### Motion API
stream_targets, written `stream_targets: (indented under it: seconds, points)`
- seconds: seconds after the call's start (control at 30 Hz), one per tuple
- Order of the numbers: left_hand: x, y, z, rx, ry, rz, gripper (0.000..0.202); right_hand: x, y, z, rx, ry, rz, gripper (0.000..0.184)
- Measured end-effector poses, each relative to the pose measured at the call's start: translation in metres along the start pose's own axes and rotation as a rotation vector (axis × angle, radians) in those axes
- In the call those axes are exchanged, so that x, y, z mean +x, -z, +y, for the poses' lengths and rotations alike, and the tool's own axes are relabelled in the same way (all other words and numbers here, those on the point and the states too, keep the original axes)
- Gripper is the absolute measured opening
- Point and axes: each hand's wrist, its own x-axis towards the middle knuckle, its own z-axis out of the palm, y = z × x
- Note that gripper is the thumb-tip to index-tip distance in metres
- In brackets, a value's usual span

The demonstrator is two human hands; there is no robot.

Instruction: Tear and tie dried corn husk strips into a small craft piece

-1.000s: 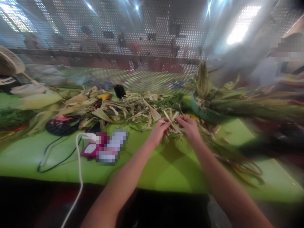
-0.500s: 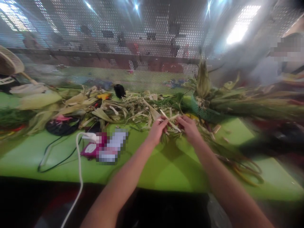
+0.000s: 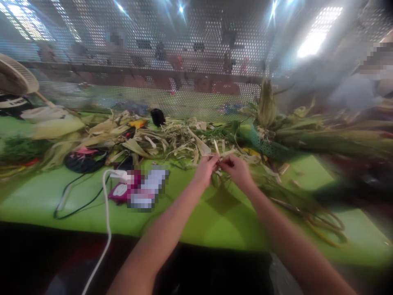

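Pinching a pale, upturned husk strip point(image 3: 216, 146) in its fingertips, your left hand point(image 3: 205, 169) sits close beside your right hand point(image 3: 240, 170), curled inward, its hold unclear, above the green table point(image 3: 202, 227), before scattered husks point(image 3: 135, 146).

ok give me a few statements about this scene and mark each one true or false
1. The left hand and right hand are close together. True.
2. The scissors are in the left hand. False: the scissors lie on the green table, off to the right.
3. A pale strip sticks up by the left hand's fingers. True.
4. The right hand is spread flat on the table. False: its fingers are bent in toward the left hand's.
5. The white cable runs over the table's near edge. True.
6. The green basket stands to the left of both hands. False: the basket is to their right.
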Motion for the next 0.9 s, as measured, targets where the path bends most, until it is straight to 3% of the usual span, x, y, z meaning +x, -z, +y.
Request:
stream_targets:
  seconds: [0.1,0.2,0.3,0.4,0.5,0.63,0.73,0.9]
  points:
    - [0.003,0.004,0.002,0.136,-0.072,0.047,0.027,-0.005,-0.002,-0.003,-0.201,0.094,-0.011,0.012]
    - [0.005,0.010,0.005,0.505,-0.226,0.081,0.017,-0.008,0.002,-0.012,-0.324,0.231,0.049,0.007]
    - [0.003,0.014,0.005,0.806,-0.331,0.056,0.009,-0.009,0.006,-0.022,-0.301,0.305,0.115,0.017]
    - [0.000,0.013,-0.002,0.900,-0.411,-0.017,0.009,-0.010,0.006,-0.027,-0.273,0.332,0.075,0.022]
    - [-0.002,0.011,-0.007,0.888,-0.458,-0.050,0.014,-0.011,0.006,-0.028,-0.332,0.379,0.053,0.014]
    - [-0.001,0.009,-0.005,0.841,-0.402,-0.006,0.011,-0.012,0.009,-0.028,-0.385,0.438,0.119,0.009]
    - [0.001,0.008,0.001,0.683,-0.285,0.013,0.009,-0.011,0.013,-0.027,-0.375,0.405,0.161,0.007]
    - [0.002,0.007,0.004,0.234,-0.016,-0.113,0.021,-0.006,0.020,-0.025,-0.340,0.373,0.179,0.007]
